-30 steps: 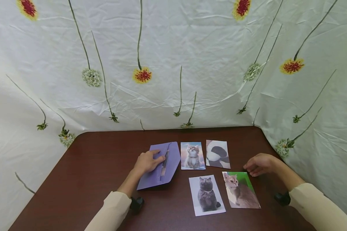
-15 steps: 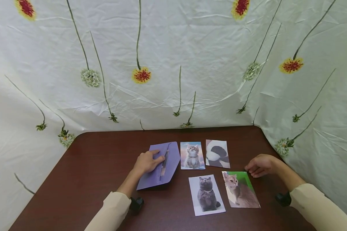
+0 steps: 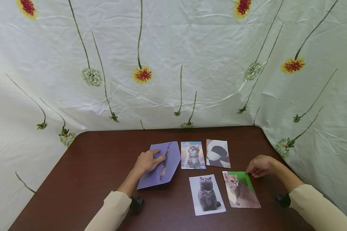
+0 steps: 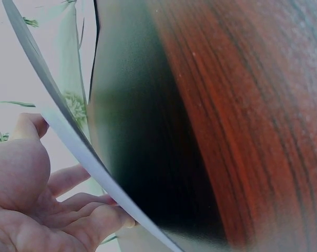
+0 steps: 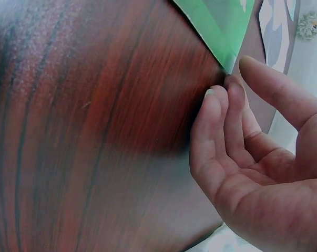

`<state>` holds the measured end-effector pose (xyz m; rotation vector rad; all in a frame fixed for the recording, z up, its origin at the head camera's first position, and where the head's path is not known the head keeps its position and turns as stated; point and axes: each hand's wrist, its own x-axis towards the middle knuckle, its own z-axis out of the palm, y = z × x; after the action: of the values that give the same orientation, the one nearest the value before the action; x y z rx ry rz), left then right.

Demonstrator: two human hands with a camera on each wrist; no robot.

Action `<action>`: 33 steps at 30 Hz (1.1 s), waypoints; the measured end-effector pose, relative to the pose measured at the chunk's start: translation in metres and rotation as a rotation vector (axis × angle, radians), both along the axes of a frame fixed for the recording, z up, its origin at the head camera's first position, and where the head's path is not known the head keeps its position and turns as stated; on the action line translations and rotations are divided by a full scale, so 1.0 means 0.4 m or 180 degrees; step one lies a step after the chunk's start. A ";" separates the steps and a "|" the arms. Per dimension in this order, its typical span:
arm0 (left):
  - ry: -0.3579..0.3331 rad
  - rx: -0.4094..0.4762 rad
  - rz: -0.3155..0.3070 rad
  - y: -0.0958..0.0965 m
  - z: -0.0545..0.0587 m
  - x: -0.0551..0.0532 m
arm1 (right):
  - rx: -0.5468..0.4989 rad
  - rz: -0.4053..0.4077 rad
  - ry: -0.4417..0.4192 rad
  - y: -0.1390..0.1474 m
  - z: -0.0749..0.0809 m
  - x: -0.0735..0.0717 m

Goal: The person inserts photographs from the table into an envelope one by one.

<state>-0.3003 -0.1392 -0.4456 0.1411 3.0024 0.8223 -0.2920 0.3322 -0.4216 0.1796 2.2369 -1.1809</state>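
On the table's left-centre lies a purple envelope, its flap spread to the right and a picture showing in its slit. My left hand rests on top of it, pressing it, thumb beside the slit. In the left wrist view the envelope's pale edge crosses in front of the fingers. To the right, a photo card of a brown cat on green lies at the lower right of a group of cards. Thumb and curled fingers of my right hand pinch its upper right corner, seen closely as a green corner.
Left of the brown cat's card lies a grey cat card. Above are a kitten card and a black-and-white picture card. The dark wooden table ends at a white flowered cloth behind and at the sides.
My right hand's fingertips have closed on the upper right corner of the brown cat card. The left hand stays in place on the envelope.
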 end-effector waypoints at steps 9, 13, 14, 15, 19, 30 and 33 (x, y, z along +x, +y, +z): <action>0.0004 0.0018 0.0011 0.000 0.002 0.003 | 0.0155 0.0008 0.0052 -0.007 -0.008 -0.001; 0.0020 0.0013 -0.0001 0.000 0.002 0.004 | 0.0199 0.0000 0.0068 -0.010 -0.008 -0.001; 0.0029 0.0008 -0.0006 0.000 0.002 0.005 | 0.0208 0.0002 0.0076 -0.010 -0.008 0.000; 0.0033 -0.0001 -0.0010 0.000 0.002 0.004 | 0.0218 -0.0003 0.0081 -0.011 -0.008 0.000; 0.0029 -0.0009 -0.0011 -0.001 0.004 0.005 | 0.0239 -0.0010 0.0108 -0.012 -0.006 0.002; 0.0034 -0.0027 -0.0029 0.001 0.006 0.005 | 0.0162 -0.0052 0.0035 -0.010 0.004 0.003; 0.0054 -0.0028 -0.0040 0.000 0.006 0.004 | 0.0080 -0.0141 -0.0036 -0.008 0.012 0.004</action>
<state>-0.2987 -0.1391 -0.4432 0.1674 3.0172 0.8111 -0.2904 0.3289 -0.4167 0.2464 2.2495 -1.1724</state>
